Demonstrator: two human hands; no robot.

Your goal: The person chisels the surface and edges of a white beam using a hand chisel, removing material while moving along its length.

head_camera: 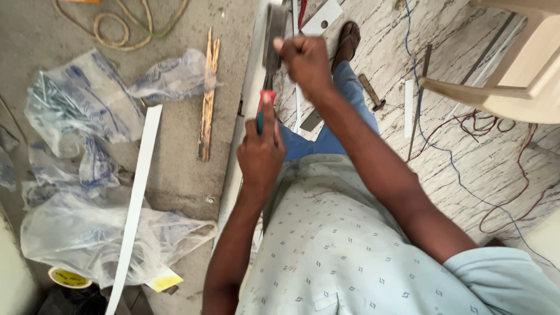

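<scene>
So from my feed, the left hand [261,153] has its fingers [252,132] wrapped tight round a tool with a red and teal handle [263,108], thumb up along it. The right hand [304,58] is a closed fist just above, clamped on the grey metal blade or strip [274,35] that runs up from that handle; it's blurry, so I can't tell exactly what kind of tool it is. Both hands sit over a long pale channel strip [248,87] lying along the floor where concrete meets marble tile. Left of it there's a splintered wood stick [207,99], a flat white strip [139,192] and crumpled plastic bags [81,99]. Off right, a small hammer [371,92], red and blue wires [496,175] and a beige plastic chair [519,76].
</scene>
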